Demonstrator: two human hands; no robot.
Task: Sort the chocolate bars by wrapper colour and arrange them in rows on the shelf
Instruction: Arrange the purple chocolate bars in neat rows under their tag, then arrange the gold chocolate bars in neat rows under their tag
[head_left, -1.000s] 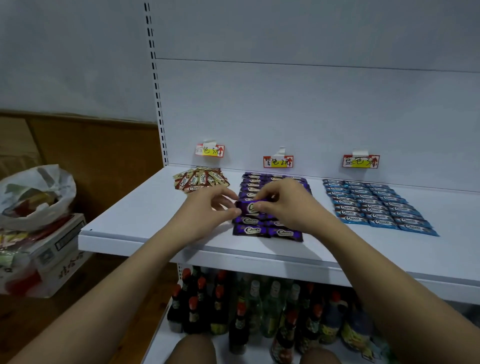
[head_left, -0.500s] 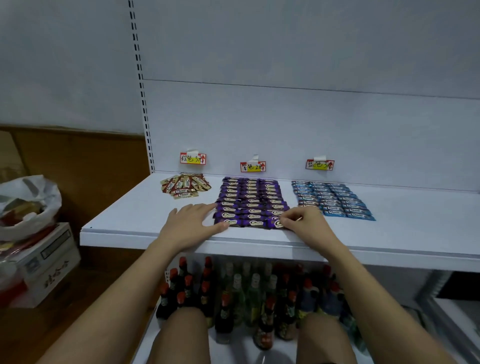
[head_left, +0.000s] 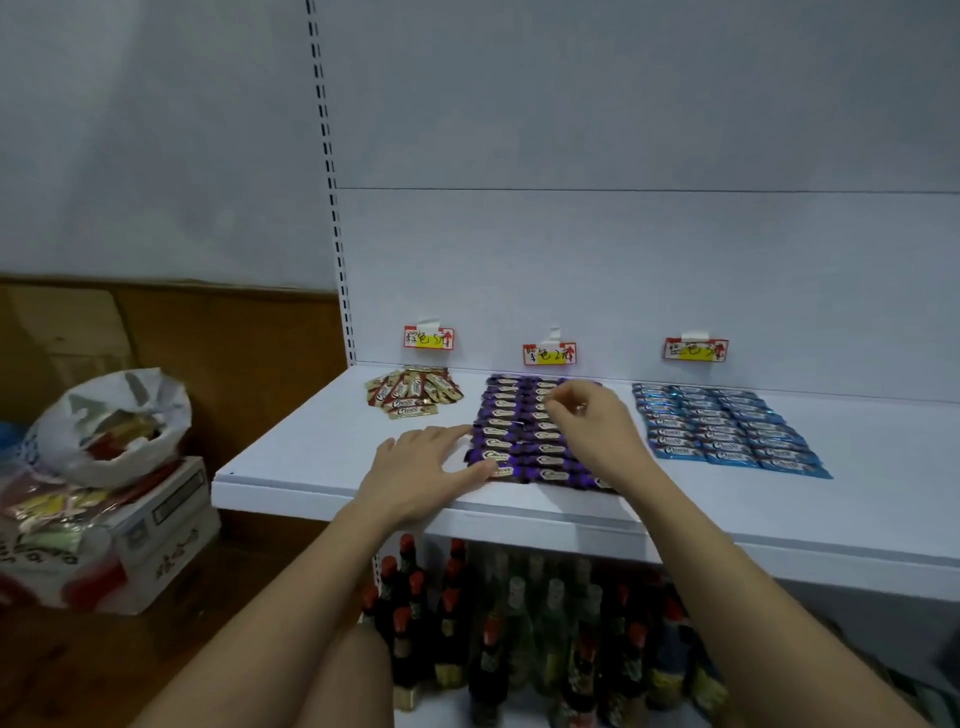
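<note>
The left hand (head_left: 415, 470) lies flat on the white shelf (head_left: 291, 462) at centre frame, palm down, fingers straight and slightly spread. Its fingertips touch the left edge of the purple chocolate bars (head_left: 511, 431), and the thumb rests against the nearest bar at the front corner. It holds nothing.

The right hand (head_left: 592, 423) hovers over the middle of the purple block, wrist raised, fingers curled loosely inward with thumb and forefinger drawn close together. Whether anything is pinched between them I cannot tell; the fingertips are small and blurred.

Both forearms reach up from the bottom of the frame, the left from lower left, the right from lower right, bare to the elbow.

Three groups of bars lie on the shelf. The purple ones sit in neat rows in the centre, about ten rows deep; the hand hides part of them, so the columns cannot be counted fully. To the right, well apart, the blue chocolate bars (head_left: 727, 428) lie in three columns of roughly nine or ten rows. At the back left, the brown chocolate bars (head_left: 413, 397) form a loose fan-shaped heap, perhaps eight or so, not in rows.

Three handwritten labels (head_left: 549, 354) are taped to the back panel, one behind each group.

Below the shelf stand many bottles (head_left: 519, 623) with red caps. At the left of the frame a white plastic bag (head_left: 111, 421) sits on a cardboard box (head_left: 161, 525).
</note>
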